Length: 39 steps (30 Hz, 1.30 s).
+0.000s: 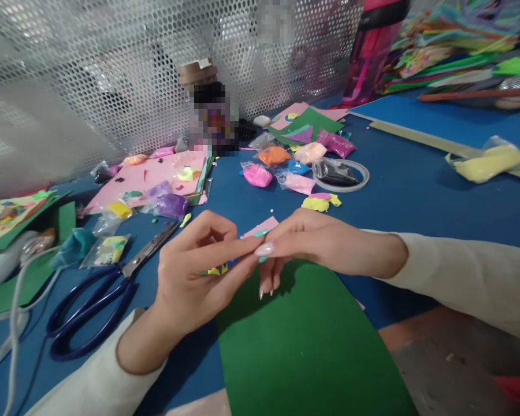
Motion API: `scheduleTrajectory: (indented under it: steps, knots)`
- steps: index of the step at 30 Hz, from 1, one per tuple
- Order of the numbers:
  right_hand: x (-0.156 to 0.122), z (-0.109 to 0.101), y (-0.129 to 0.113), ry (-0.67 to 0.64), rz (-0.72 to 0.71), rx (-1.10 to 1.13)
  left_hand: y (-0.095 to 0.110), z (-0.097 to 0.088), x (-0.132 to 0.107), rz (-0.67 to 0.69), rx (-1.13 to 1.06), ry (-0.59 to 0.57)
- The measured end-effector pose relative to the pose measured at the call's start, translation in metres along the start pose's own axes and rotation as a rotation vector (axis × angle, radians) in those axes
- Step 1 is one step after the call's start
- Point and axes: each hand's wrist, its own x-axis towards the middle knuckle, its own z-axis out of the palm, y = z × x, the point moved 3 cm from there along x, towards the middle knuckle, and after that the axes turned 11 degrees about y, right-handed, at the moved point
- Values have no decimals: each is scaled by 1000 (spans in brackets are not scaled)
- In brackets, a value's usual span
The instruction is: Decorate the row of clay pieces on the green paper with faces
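Note:
My left hand (195, 271) is curled above a green foam sheet (303, 346), with a small yellow clay piece (216, 270) tucked under its fingers. My right hand (312, 242) meets it fingertip to fingertip, pinching a tiny teal bit of clay (262, 233) between the fingers of both hands. A small pink card (260, 226) lies on the blue table (416, 190) just behind the fingertips. Blue-handled scissors (99, 294) lie to the left of my left wrist.
Bagged clay lumps in pink (257, 175), orange (274, 155), purple (172, 205) and yellow (487, 163) are scattered behind. A tape roll (341, 175), a pink sheet (156, 176), a jar (203, 98), a pink bottle (372, 52) and a perforated metal screen (91, 75) stand further back.

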Motion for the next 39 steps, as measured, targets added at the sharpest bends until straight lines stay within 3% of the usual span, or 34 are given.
scheduleTrajectory:
  steps: [4, 9, 13, 16, 18, 20, 28, 32, 39]
  knots:
    - [1, -5, 0, -64, -75, 108, -3, -3, 2, 42, 69, -5]
    - [3, -13, 0, 154, -118, 100, -8, -4, 4, -39, 144, 12]
    - [2, -15, -3, 245, -143, 72, -14, -5, 6, -227, 20, 37]
    - [2, -15, -4, 221, -129, 40, -22, -7, 7, -415, -91, 42]
    - [1, -15, -4, 208, -135, 29, -27, -9, 7, -468, -113, 49]
    - [1, -15, -4, 210, -139, 22, -31, -10, 6, -487, -145, 44]
    - [2, -13, -2, 204, -114, -18, -39, 0, 1, -535, -309, -157]
    - [3, -14, -1, 209, -131, -16, -40, 2, 1, -624, -353, -164]
    - [3, -15, -1, 229, -158, -53, -31, 2, 8, -496, -245, -89]
